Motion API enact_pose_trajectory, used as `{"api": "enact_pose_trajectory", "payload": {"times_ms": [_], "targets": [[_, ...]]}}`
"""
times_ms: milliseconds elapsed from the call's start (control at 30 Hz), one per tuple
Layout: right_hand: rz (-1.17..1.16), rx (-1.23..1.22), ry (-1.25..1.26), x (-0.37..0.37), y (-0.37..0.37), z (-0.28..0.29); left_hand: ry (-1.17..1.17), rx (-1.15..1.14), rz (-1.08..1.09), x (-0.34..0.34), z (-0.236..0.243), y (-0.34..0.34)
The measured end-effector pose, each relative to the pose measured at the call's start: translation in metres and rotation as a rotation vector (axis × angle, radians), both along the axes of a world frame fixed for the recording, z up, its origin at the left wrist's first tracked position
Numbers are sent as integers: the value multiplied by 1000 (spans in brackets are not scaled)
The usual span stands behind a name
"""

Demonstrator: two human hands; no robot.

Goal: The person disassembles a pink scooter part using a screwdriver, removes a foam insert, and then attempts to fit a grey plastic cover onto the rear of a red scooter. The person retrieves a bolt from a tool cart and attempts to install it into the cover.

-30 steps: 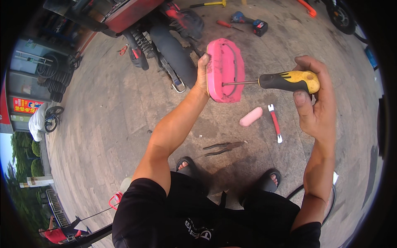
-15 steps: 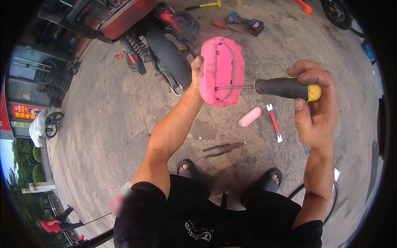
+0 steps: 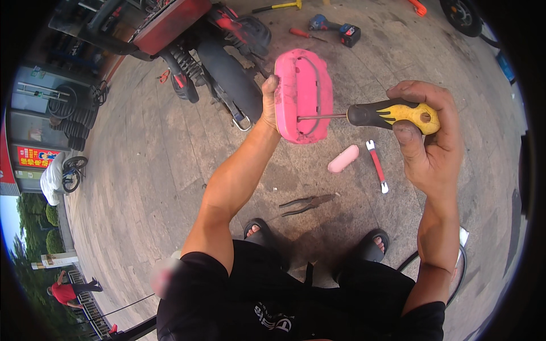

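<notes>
Outside on grubby paving (image 3: 159, 142), got a pink cover (image 3: 307, 94) gripped in the left hand (image 3: 270, 107), well apart from the right hand (image 3: 441, 149) clamped round a yellow-black screwdriver (image 3: 378, 115) with its tip at the cover. Can see pliers (image 3: 310, 203) lying below both hands.

It's an outdoor vehicle-repair workshop, with a scooter (image 3: 227, 73), stacked tyres (image 3: 75, 125) and pliers (image 3: 309, 204).

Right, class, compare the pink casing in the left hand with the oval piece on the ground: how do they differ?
The pink casing is larger than the oval piece. The casing is held up in the left hand, while the oval piece lies on the paving. The casing is a deep, smudged pink; the oval piece is paler. Both are pink with rounded outlines.
</notes>
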State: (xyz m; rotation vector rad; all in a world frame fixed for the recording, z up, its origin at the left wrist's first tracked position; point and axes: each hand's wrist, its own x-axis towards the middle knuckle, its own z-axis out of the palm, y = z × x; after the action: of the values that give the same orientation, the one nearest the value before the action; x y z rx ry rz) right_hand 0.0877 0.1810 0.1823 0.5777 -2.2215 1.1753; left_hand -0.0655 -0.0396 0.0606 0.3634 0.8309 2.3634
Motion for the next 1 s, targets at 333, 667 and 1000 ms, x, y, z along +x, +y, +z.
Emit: {"api": "enact_pose_trajectory", "payload": {"times_ms": [333, 667, 1000], "targets": [[148, -214, 118, 2, 19, 7, -15, 103, -84, -3, -5, -5], [16, -225, 167, -2, 16, 1, -52, 32, -102, 10, 4, 3], [-38, -229, 170, -6, 10, -1, -26, -22, -79, 11, 5, 4]]}}
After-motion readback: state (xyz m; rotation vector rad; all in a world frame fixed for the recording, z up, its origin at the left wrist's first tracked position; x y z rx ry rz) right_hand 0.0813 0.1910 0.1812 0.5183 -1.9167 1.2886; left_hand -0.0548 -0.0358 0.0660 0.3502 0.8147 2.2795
